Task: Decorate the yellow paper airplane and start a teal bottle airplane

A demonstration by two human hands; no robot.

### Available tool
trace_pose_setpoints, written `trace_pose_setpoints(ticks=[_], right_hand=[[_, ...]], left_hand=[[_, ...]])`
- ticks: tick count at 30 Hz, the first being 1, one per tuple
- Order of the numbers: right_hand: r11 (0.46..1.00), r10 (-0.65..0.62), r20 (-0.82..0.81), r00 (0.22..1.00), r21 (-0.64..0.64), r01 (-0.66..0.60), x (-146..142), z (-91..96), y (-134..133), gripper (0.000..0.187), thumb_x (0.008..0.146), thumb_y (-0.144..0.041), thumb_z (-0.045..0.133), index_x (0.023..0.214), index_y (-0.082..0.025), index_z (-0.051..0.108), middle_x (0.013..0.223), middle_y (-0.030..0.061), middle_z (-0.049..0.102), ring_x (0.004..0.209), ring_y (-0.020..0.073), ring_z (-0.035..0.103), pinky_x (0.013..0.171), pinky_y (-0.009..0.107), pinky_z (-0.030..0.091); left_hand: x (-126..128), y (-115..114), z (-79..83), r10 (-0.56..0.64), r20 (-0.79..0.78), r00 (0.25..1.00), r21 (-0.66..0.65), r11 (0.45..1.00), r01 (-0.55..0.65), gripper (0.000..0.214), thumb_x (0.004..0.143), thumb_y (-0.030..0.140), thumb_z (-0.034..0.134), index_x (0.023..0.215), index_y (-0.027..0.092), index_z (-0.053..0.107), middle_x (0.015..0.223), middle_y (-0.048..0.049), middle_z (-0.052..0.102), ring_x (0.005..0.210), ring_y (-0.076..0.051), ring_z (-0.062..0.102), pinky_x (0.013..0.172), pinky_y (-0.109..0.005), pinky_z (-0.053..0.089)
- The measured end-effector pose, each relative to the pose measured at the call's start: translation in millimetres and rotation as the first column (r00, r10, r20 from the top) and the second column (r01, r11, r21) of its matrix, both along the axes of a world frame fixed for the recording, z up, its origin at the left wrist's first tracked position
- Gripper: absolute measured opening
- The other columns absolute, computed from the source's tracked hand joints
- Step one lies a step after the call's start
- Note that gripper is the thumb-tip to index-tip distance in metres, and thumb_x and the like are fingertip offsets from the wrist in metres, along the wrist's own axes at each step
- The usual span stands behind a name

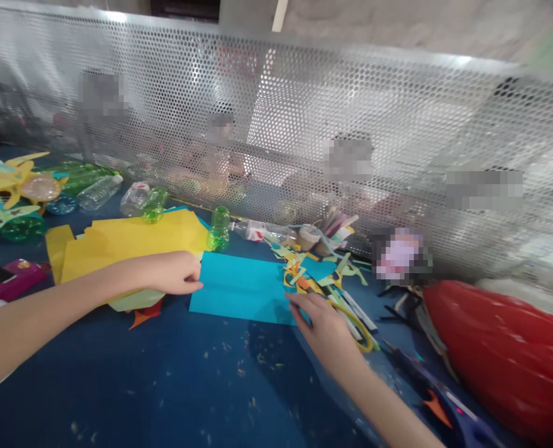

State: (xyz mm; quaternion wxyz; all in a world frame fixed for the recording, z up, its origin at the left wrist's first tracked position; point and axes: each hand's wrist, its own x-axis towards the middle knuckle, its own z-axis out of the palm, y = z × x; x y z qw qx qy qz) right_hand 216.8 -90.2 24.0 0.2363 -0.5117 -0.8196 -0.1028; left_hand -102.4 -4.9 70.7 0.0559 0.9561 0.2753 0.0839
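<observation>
A bright blue sheet of paper [241, 287] lies on the dark blue table, with a faint crease across its middle. My left hand [180, 272] is closed, its fingertips pinching the sheet's left edge. At the right edge, my right hand [323, 323] has its thumb and fingers on the paper near the lower corner. Under my left forearm are stacked yellow sheets [141, 239]. Paper scraps and a blue paper heart [317, 267] lie beyond my right hand, near a roll of yellow tape [358, 326].
Plastic bottles [267, 231] line the perforated metal screen [276, 124], behind which people sit. Yellow paper cutouts [10, 180] and a magenta tool [17, 280] are on the left. A blue-handled tool [444, 398] and a red plastic bag [505, 348] lie on the right.
</observation>
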Motion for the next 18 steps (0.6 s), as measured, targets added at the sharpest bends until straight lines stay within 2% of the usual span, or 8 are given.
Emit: trace_pose_setpoints(ticks=[1,3,5,7,10,13,18], right_hand=[[1.0,-0.024,0.03,0.999,-0.003,0.024,4.1,3.0,8.0,0.028,0.089,-0.018,0.045,0.109,-0.018,0.065,0.102,0.0097,0.067,0.095,0.0235,0.062,0.082,0.039,0.052],[0.997,-0.023,0.111,0.994,-0.073,0.031,10.1,7.9,25.1,0.031,0.085,-0.015,0.051,0.113,-0.019,0.064,0.113,0.0099,0.065,0.103,0.026,0.059,0.088,0.044,0.049],[0.985,0.013,0.17,0.985,-0.172,0.017,13.2,10.9,41.0,0.031,0.081,-0.014,0.057,0.11,-0.02,0.067,0.117,0.0103,0.064,0.108,0.0278,0.058,0.093,0.047,0.045],[0.96,0.062,0.169,0.984,-0.279,-0.013,14.7,12.1,52.8,0.029,0.078,-0.013,0.062,0.105,-0.019,0.069,0.117,0.0106,0.065,0.109,0.027,0.058,0.095,0.046,0.044],[0.925,0.128,0.077,0.989,-0.37,-0.09,17.4,12.0,61.4,0.027,0.077,-0.013,0.063,0.102,-0.02,0.071,0.112,0.0081,0.067,0.104,0.0221,0.062,0.093,0.037,0.047],[0.932,0.144,0.041,0.989,-0.341,-0.121,22.3,9.6,64.1,0.023,0.077,-0.012,0.062,0.095,-0.023,0.072,0.101,0.0035,0.072,0.095,0.0176,0.066,0.086,0.03,0.05],[0.978,0.092,0.132,0.987,-0.196,-0.065,32.1,4.3,76.7,0.019,0.077,-0.008,0.061,0.081,-0.021,0.073,0.083,-0.0005,0.074,0.08,0.0121,0.067,0.075,0.021,0.05]], left_hand=[[6.6,-1.6,2.9,0.021,-0.049,0.999,-0.031,0.999,-0.023,0.038,0.086,0.033,0.045,0.053,0.017,0.053,0.051,-0.0003,0.049,0.043,-0.009,0.039,0.046,-0.025,0.032],[22.7,-5.0,4.0,0.045,-0.039,0.998,-0.026,0.999,-0.046,0.027,0.087,0.033,0.046,0.071,0.016,0.06,0.074,-0.0043,0.058,0.059,-0.013,0.05,0.054,-0.025,0.038],[40.3,-9.1,-1.7,0.058,-0.012,0.998,0.018,0.998,-0.058,0.023,0.085,0.035,0.05,0.088,0.015,0.059,0.088,-0.0073,0.059,0.072,-0.017,0.054,0.061,-0.026,0.041],[56.1,-13.9,-11.9,0.028,-0.011,1.0,0.025,0.999,-0.027,0.035,0.082,0.039,0.055,0.106,0.014,0.056,0.099,-0.0104,0.057,0.085,-0.021,0.054,0.069,-0.03,0.044],[71.1,-21.2,-27.4,-0.035,-0.034,0.999,0.009,0.999,0.035,0.054,0.083,0.047,0.052,0.13,0.021,0.043,0.114,-0.0127,0.053,0.097,-0.027,0.052,0.078,-0.037,0.044],[74.5,-26.0,-37.2,-0.057,-0.063,0.996,0.049,0.997,0.061,0.052,0.086,0.049,0.047,0.131,0.025,0.044,0.119,-0.0141,0.051,0.105,-0.032,0.048,0.084,-0.045,0.042],[69.8,-27.4,-45.5,-0.065,-0.037,0.997,0.069,0.995,0.067,0.048,0.09,0.052,0.038,0.13,0.028,0.046,0.127,-0.0145,0.047,0.115,-0.034,0.043,0.091,-0.051,0.037]])
